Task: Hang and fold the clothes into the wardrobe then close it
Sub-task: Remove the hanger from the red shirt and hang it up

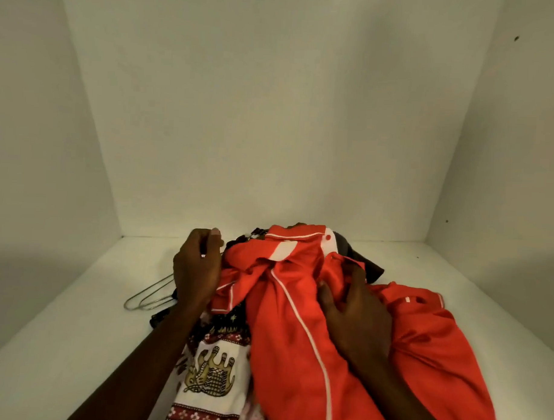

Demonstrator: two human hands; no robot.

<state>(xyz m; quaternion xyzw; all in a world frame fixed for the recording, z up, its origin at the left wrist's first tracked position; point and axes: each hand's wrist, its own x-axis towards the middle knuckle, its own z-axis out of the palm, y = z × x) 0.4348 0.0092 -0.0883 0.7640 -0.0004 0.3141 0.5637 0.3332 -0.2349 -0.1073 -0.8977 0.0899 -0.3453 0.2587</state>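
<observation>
2 wire hangers (150, 295) mostly hidden under left hand (198, 270) and pile; its fingers curl tight, can't tell on what. Right hand (356, 316) lies spread, flat on red shirt (296, 352), atop patterned cloth (213, 374) on wardrobe shelf (77, 328).

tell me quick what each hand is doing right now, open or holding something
left hand: fingers curled, pinching the wire hanger
right hand: open, fingers resting fairly straight on the red shirt
</observation>
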